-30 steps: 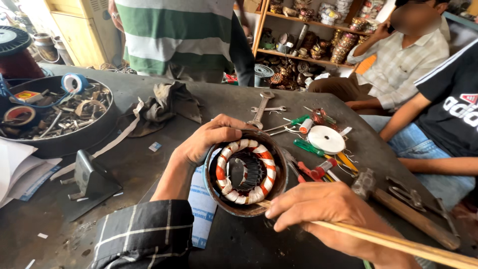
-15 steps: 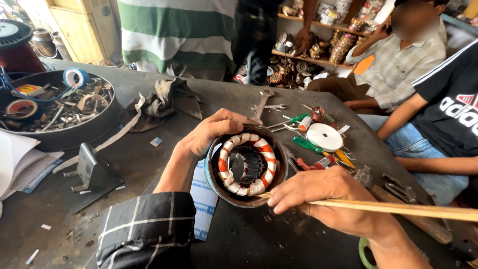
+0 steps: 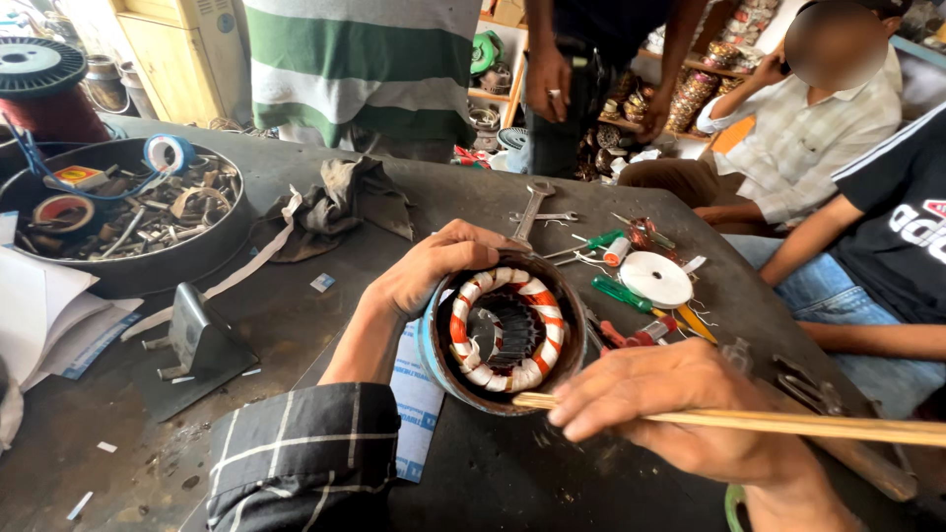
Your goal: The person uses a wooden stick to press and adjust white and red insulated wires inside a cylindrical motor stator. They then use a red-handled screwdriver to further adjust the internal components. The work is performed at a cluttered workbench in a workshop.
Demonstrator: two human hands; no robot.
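Near the front edge of the workbench (image 3: pixel 296 197), head view: round motor stator (image 3: pixel 505 330), dark metal shell, winding ring bound in white and orange tape, tipped so its open face looks up toward the wearer. Left hand (image 3: pixel 434 271), fingers curled over the stator's far rim and gripping it, apparently to steady the tilt. Right hand (image 3: pixel 680 409), fingers pressed together and pinching a thin wooden stick (image 3: pixel 788 424); the stick's tip rests at the stator's near rim, beside the winding. Printed paper sheet (image 3: pixel 414 394) lying under the stator. Right of the stator: white disc (image 3: pixel 655 279), green-handled screwdrivers (image 3: pixel 621 293) and a wrench (image 3: pixel 529 212), all within easy reach. Left side: round tray of scrap parts and tape rolls (image 3: pixel 128 212); crumpled rag (image 3: pixel 345 202); small metal bracket (image 3: pixel 197 340). Far and right edges: other people, standing and seated.
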